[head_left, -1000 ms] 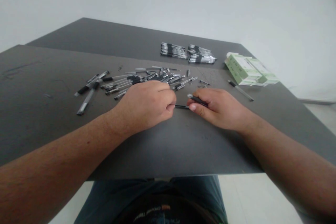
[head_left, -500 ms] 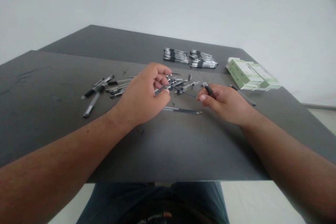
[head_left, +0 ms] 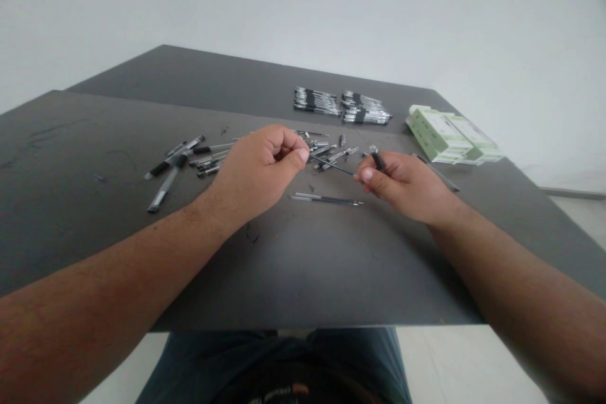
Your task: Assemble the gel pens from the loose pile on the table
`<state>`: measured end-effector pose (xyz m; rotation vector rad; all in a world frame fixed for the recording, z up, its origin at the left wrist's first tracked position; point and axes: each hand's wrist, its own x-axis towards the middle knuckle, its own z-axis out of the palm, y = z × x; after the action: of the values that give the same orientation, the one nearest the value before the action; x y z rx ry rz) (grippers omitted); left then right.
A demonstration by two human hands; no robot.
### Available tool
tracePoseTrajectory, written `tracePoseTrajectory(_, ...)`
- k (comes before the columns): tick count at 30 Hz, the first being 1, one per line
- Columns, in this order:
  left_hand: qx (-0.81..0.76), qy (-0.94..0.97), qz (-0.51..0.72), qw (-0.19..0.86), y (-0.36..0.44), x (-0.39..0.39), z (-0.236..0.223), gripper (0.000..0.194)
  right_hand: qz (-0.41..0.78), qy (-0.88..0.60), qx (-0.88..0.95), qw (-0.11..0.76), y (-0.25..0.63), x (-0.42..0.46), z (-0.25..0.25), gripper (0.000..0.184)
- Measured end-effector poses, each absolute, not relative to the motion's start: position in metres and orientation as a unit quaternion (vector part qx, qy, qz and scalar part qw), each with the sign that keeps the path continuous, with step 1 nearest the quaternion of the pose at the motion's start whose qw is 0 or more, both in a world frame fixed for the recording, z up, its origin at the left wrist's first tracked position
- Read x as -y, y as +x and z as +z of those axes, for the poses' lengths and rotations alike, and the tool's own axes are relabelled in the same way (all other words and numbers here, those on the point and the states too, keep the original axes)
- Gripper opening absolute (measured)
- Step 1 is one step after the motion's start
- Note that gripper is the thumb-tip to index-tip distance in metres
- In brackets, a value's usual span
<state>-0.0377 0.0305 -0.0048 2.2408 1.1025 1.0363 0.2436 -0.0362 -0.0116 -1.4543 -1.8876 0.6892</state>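
A thin dark pen refill (head_left: pixel 331 165) stretches between my two hands above the table. Thumb and fingers of my left hand (head_left: pixel 265 170) are pinched on its left end. The other end is in the fingertips of my right hand (head_left: pixel 409 184). A pen barrel with a black grip (head_left: pixel 377 159) also sticks up from the right hand; its lower part is hidden in the fingers. Below the hands, refills with a metal tip (head_left: pixel 326 199) lie on the table. Behind the left hand spreads a loose heap of clear pen parts (head_left: pixel 334 156), partly covered by it.
Bundles of pens (head_left: pixel 316 101) and more pens (head_left: pixel 365 115) lie toward the back. Green and white boxes (head_left: pixel 438 136) stand at right, near a loose clear barrel (head_left: pixel 440 175). Black-gripped pens (head_left: pixel 166 186) lie at left on the dark table (head_left: pixel 303 271).
My left hand's fingers have closed from a loose, partly spread pose into a pinch on the refill's end. The right hand has stayed almost in place.
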Motion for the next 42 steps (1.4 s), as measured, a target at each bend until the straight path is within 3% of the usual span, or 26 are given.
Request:
tracePoseTrajectory(3,-0.403,0.798,0.399,0.202,-0.04,-0.031,-0.006,0.014,0.417,-0.54,0.597,0.423,0.243,0.034,-0.013,0.049)
tracePoseTrajectory(6,-0.406,0.787,0.422,0.195,-0.041,-0.03,-0.007,0.014,0.506,-0.516,0.519,0.457,0.243,0.029,-0.012,0.046)
tracePoseTrajectory(18,-0.422,0.73,0.476,0.249,-0.038,-0.026,-0.004,0.011,0.559,-0.513,0.456,0.466,0.24,0.031,-0.012,0.047)
tracePoseTrajectory(22,-0.407,0.728,0.492,0.249,-0.038,-0.028,-0.005,0.01,0.527,-0.533,0.496,0.438,0.241,0.033,-0.014,0.055)
tracePoseTrajectory(26,-0.411,0.729,0.492,0.239,-0.038,-0.028,-0.005,0.01,0.384,-0.551,0.624,0.4,0.253,0.031,-0.018,0.057)
tracePoseTrajectory(32,-0.429,0.708,0.507,0.239,-0.039,-0.029,-0.004,0.01,0.178,-0.552,0.749,0.32,0.27,0.026,-0.018,0.034)
tracePoseTrajectory(36,-0.436,0.718,0.489,0.235,-0.042,-0.032,-0.005,0.011,0.13,-0.559,0.764,0.296,0.266,0.028,-0.014,0.023)
tracePoseTrajectory(42,-0.447,0.717,0.489,0.215,-0.041,-0.03,-0.003,0.012,0.122,-0.554,0.766,0.301,0.265,0.029,-0.013,0.023)
